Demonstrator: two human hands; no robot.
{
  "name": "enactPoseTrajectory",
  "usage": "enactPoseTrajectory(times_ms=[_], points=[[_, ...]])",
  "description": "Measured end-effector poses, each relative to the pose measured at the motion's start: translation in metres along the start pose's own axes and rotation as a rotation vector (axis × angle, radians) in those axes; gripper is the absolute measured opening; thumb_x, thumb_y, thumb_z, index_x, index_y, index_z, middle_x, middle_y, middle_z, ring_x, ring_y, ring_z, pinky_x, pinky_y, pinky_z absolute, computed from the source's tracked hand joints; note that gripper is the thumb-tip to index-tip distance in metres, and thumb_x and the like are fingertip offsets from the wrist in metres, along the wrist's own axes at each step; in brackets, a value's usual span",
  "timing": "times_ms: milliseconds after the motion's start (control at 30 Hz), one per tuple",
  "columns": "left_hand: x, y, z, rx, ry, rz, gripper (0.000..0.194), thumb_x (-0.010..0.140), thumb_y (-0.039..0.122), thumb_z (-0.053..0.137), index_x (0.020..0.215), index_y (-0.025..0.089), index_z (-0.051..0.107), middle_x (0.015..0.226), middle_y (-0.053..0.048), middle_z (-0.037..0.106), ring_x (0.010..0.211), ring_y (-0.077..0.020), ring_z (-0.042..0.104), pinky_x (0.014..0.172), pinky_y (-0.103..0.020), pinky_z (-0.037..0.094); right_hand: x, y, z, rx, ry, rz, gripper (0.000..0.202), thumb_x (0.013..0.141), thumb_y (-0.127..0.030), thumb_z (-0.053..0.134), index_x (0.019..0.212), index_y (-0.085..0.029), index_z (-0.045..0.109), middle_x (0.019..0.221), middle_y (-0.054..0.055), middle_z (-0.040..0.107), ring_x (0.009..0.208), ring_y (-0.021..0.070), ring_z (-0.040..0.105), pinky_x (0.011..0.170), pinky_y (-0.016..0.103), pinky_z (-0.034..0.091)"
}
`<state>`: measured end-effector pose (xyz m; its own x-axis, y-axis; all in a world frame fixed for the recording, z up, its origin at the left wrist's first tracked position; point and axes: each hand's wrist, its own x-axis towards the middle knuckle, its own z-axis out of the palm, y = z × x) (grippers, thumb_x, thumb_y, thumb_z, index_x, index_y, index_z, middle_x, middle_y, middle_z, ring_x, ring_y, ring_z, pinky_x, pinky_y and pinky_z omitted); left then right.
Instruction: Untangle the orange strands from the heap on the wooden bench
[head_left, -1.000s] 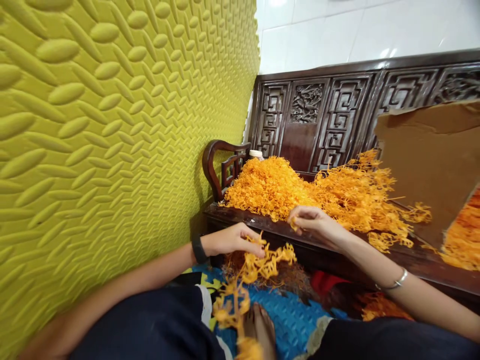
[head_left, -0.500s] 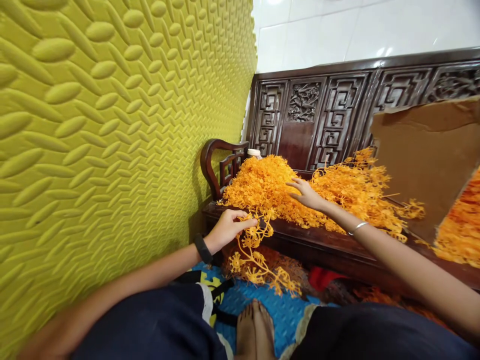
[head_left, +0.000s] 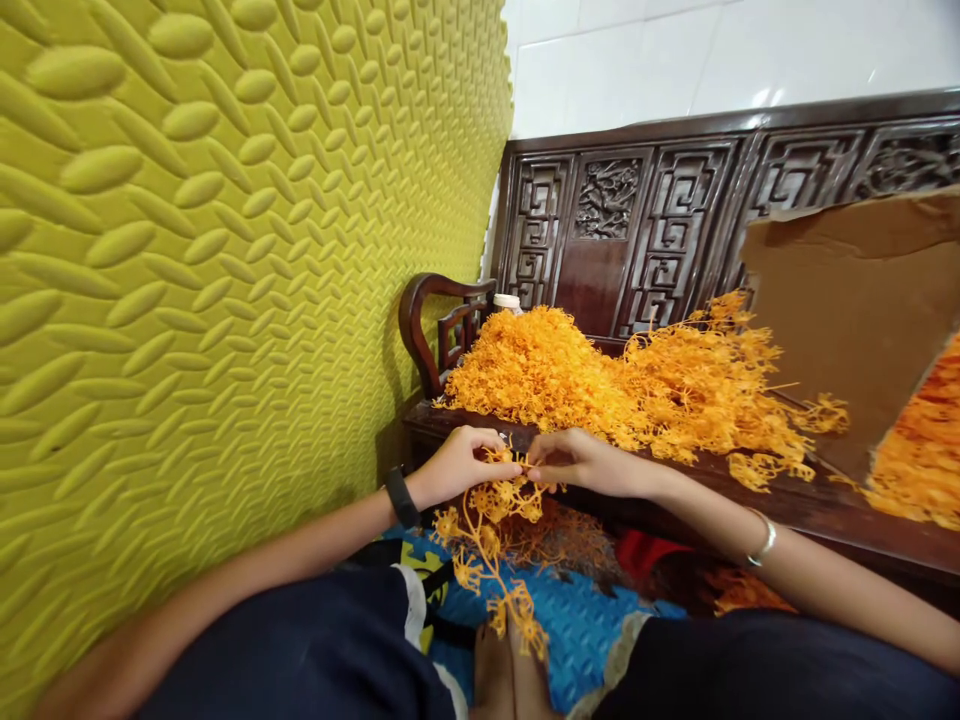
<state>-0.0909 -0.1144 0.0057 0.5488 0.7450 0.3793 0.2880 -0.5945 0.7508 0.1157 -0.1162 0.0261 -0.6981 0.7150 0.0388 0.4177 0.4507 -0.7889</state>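
Observation:
An orange plastic flower sprig (head_left: 491, 555) dangles over my feet, its branched stem carrying small open blossoms. The top of it is pinched between the thumb and fingers of my left hand (head_left: 466, 462), which has a dark band at the wrist. My right hand (head_left: 589, 462), with a silver bangle on its arm, is closed in a pinch on the sprig's upper end, fingertips almost meeting those of the left. The exact bit between the fingertips is too small to make out. Just beyond both hands lies a heap of orange plastic flowers (head_left: 544, 370) on a dark wooden bench (head_left: 660, 490).
A second orange pile (head_left: 705, 390) adjoins the heap. To the right stand a cardboard sheet (head_left: 840, 320) and more orange flowers (head_left: 922, 450). A white-lidded container (head_left: 507, 302) sits by the bench's armrest (head_left: 420, 325). Yellow textured matting (head_left: 247, 300) rises at left; blue mat (head_left: 585, 610) covers the floor.
My right hand has come back from above the heap to meet my left hand, closing on the sprig's upper end. The sprig's lower end has swung left and hangs straighter.

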Motion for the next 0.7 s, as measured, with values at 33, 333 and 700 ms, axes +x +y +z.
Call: enactPoseTrajectory(times_ms=[33, 333, 700], points=[[0.0, -0.001, 0.0, 0.006, -0.015, 0.004, 0.034, 0.071, 0.035, 0.065, 0.051, 0.013, 0.048, 0.057, 0.004, 0.04, 0.058, -0.0087, 0.036, 0.055, -0.023, 0.027, -0.003, 0.003, -0.001, -0.021, 0.02, -0.002, 0.028, 0.078, -0.04, 0.06, 0.086, -0.013, 0.059, 0.072, 0.002, 0.061, 0.061, 0.0104, 0.056, 0.06, 0.024, 0.044], [0.001, -0.001, 0.004, -0.026, -0.132, -0.106, 0.037, 0.063, 0.044, 0.071, 0.079, 0.011, 0.066, 0.07, 0.001, 0.059, 0.064, -0.0107, 0.047, 0.06, -0.022, 0.035, -0.015, 0.004, -0.002, 0.06, 0.21, -0.005, 0.03, 0.076, -0.043, 0.062, 0.086, -0.014, 0.062, 0.081, 0.004, 0.063, 0.074, 0.0131, 0.058, 0.07, 0.026, 0.045], [0.004, -0.006, 0.004, 0.046, -0.206, -0.027, 0.027, 0.076, 0.038, 0.061, 0.072, 0.011, 0.065, 0.074, 0.0, 0.052, 0.071, -0.0118, 0.048, 0.066, -0.023, 0.038, -0.015, 0.011, -0.001, -0.091, 0.274, -0.061, 0.025, 0.078, -0.039, 0.06, 0.08, -0.014, 0.061, 0.078, 0.004, 0.063, 0.074, 0.0138, 0.057, 0.07, 0.027, 0.043]])
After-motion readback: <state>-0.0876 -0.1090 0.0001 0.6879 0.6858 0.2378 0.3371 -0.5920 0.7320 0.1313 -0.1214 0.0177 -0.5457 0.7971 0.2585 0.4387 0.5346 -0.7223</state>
